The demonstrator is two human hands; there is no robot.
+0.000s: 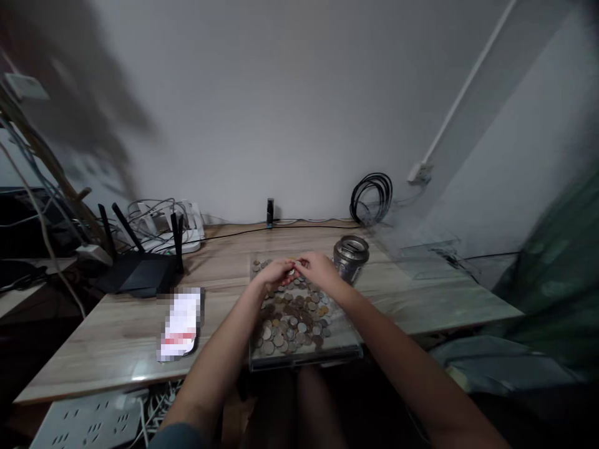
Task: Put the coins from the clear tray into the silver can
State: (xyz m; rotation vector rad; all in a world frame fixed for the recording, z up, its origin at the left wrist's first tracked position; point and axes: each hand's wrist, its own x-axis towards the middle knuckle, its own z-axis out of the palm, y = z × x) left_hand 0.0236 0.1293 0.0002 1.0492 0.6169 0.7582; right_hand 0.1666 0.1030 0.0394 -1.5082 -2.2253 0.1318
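Observation:
Many loose coins (299, 321), silvery and some yellowish, lie spread in a shallow clear tray (304, 363). Over the back part of the tray, my left hand (279, 274) and my right hand (318, 269) meet at the fingertips. The left fingers are curled around a small pale disc that looks like a coin (292, 272). My right thumb and fingers are pinched together against it; the rest of their grip is hidden. Just right of the right hand stands a dark metallic can-shaped coin bank (352, 249), with a slot in its lid.
A phone (180, 324), its screen blurred, lies left of the tray. Farther left stand a black router (147, 274) and a white router (187, 240) with cables. A small black bottle-like object (270, 213) and coiled black cable (372, 196) are by the wall. A power strip (88, 421) sits below the table edge.

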